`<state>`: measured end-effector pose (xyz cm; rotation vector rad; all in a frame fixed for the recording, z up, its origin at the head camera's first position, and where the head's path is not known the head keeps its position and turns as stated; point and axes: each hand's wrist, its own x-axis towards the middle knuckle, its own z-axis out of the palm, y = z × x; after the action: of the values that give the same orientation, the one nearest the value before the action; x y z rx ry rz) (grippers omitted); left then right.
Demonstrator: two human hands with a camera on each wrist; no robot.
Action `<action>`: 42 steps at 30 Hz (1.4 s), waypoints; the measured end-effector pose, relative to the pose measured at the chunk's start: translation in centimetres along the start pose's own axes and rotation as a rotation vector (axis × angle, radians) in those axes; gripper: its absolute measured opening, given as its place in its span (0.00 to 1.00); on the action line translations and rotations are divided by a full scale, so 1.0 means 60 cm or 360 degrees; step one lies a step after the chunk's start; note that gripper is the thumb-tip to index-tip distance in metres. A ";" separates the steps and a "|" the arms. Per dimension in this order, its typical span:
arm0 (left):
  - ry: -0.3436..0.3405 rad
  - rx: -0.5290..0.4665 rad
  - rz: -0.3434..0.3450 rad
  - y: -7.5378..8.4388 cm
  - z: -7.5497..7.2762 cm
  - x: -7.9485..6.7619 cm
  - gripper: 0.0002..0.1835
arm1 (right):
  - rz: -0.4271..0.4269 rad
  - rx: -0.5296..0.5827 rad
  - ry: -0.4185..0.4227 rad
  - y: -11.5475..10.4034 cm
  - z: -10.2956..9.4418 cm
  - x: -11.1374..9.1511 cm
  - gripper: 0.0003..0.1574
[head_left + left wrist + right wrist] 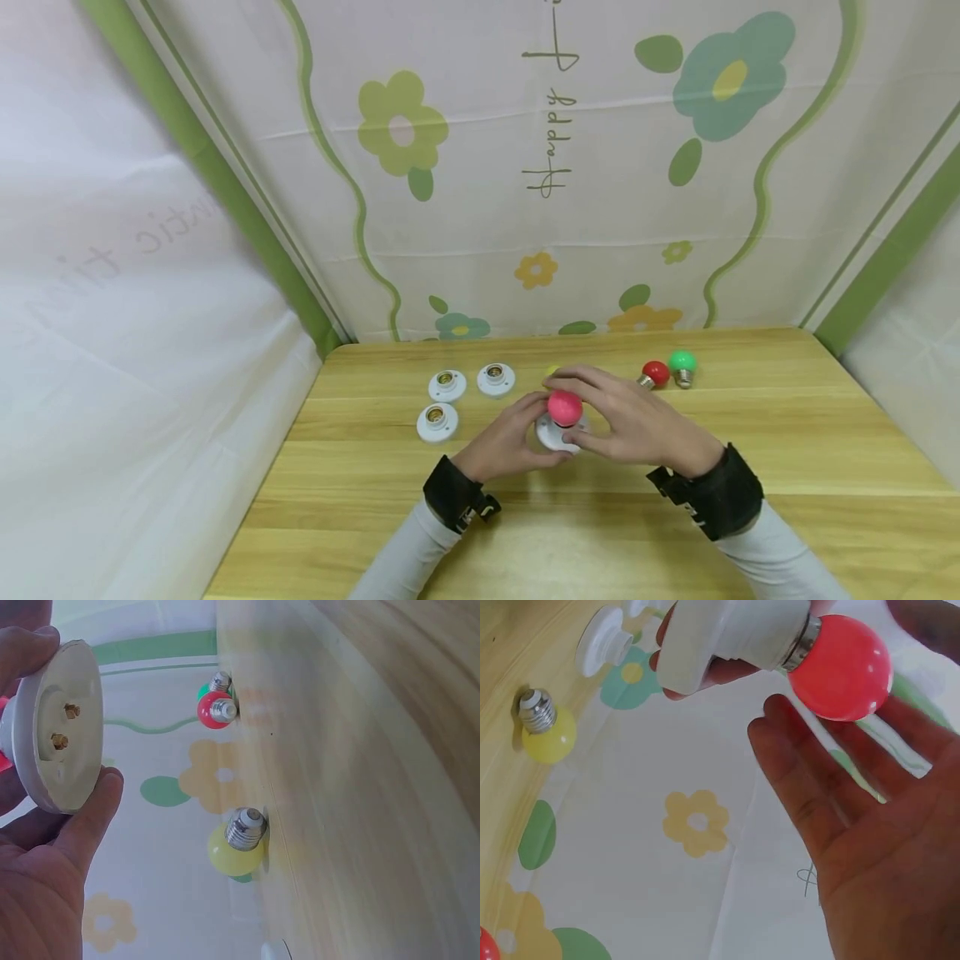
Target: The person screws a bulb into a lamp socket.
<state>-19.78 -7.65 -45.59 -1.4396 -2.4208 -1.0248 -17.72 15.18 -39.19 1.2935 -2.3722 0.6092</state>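
My left hand grips a white round lamp holder by its rim, raised off the table. In the left wrist view two brass screws show on the holder's underside. A pinkish-red bulb sits in the holder's socket, some of its metal thread still visible. My right hand is around the bulb, its fingers extended and spread beside the glass, thumb on the other side. Whether any fingertip touches the bulb is hard to tell.
Three white lamp holders stand on the wooden table at left: one, another and a nearer one. A yellow bulb lies behind my hands. A red bulb and a green bulb lie farther right.
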 end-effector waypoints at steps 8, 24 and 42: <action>0.0009 0.0011 0.0025 -0.001 0.000 0.000 0.41 | -0.0113 0.0013 0.0033 -0.002 -0.003 0.002 0.32; -0.0008 0.0028 0.0009 0.002 0.001 0.000 0.38 | -0.0065 -0.0019 0.0077 0.001 -0.001 0.004 0.27; -0.0001 -0.0019 -0.0008 0.004 -0.002 0.000 0.39 | -0.0059 0.0029 0.0060 -0.004 -0.002 0.002 0.34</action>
<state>-19.63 -7.63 -45.38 -1.4384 -2.4237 -1.0415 -17.55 15.07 -38.97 1.3187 -2.3122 0.6398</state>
